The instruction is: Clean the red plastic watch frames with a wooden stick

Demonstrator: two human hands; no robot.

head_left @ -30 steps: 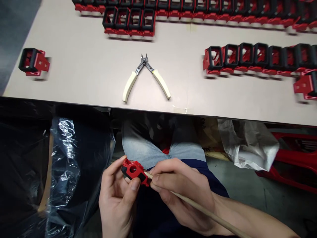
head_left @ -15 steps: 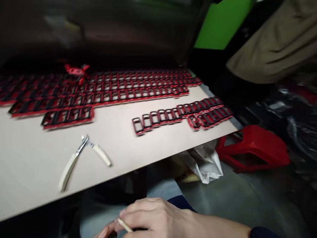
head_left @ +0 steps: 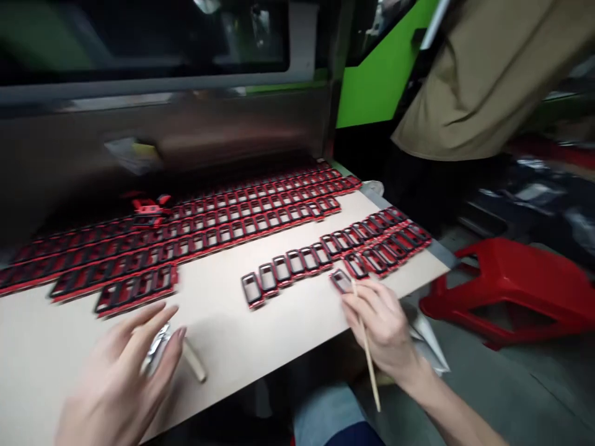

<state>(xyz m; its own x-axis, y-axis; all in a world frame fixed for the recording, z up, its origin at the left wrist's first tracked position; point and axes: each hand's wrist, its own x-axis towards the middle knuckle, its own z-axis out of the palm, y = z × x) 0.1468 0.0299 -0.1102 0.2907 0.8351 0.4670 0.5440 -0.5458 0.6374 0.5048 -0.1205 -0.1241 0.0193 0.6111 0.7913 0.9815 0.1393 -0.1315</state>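
Observation:
My right hand [head_left: 379,316] is closed around a thin wooden stick [head_left: 369,362] that slants down toward the table's front edge. Its fingertips also touch a small red and black rectangular frame [head_left: 341,282] at the near end of a short row. Over the nippers, my left hand [head_left: 123,378] is held with fingers apart and nothing in it. The nippers' pale handle [head_left: 194,362] and part of their metal jaws show beyond the hand; the rest is hidden. Several like frames [head_left: 281,269] lie in a staggered row between the hands.
Long rows of red and black frames [head_left: 223,232] cover the back of the table [head_left: 218,334]. A red part [head_left: 149,212] rests on top of them. At right stand a red plastic stool [head_left: 515,291] and a person in a tan top [head_left: 469,93].
My right hand has risen from below the table edge to the front row, where a frame now sits at its fingertips. The left hand has come over the nippers. The camera view has shifted.

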